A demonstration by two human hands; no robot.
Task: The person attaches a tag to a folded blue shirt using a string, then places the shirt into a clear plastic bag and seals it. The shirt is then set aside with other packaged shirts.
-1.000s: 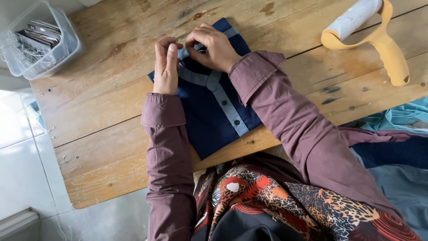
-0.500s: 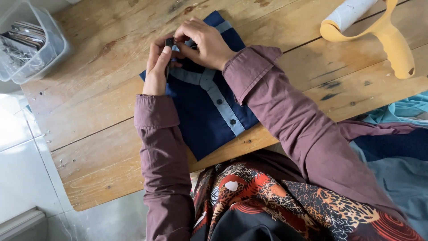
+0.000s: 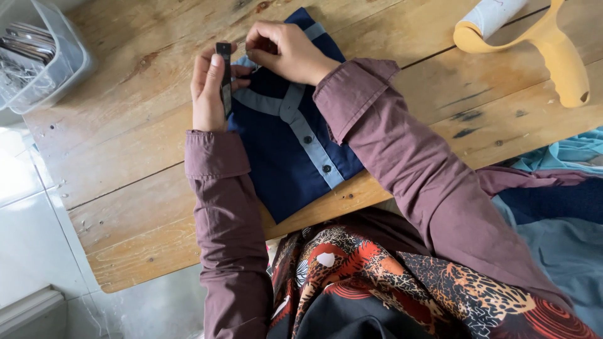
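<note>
A folded navy shirt (image 3: 282, 157) with a light blue collar band and button placket lies on the wooden table (image 3: 125, 144), its lower edge hanging over the near side. My left hand (image 3: 210, 88) rests at the shirt's left shoulder and pinches a small dark flat clip (image 3: 224, 72) upright between thumb and fingers. My right hand (image 3: 282, 50) grips the collar at the top of the shirt, fingers curled over the fabric. Both arms wear maroon sleeves.
A clear plastic bin (image 3: 38, 56) holding several metal clips stands at the table's far left. A lint roller with a yellow handle (image 3: 534, 37) lies at the far right. Blue and teal cloth (image 3: 559, 182) is piled at the right. A patterned scarf (image 3: 402, 282) hangs below me.
My left hand has lifted off the shirt's shoulder and now holds the dark clip upright. My right hand has stayed on the collar.
</note>
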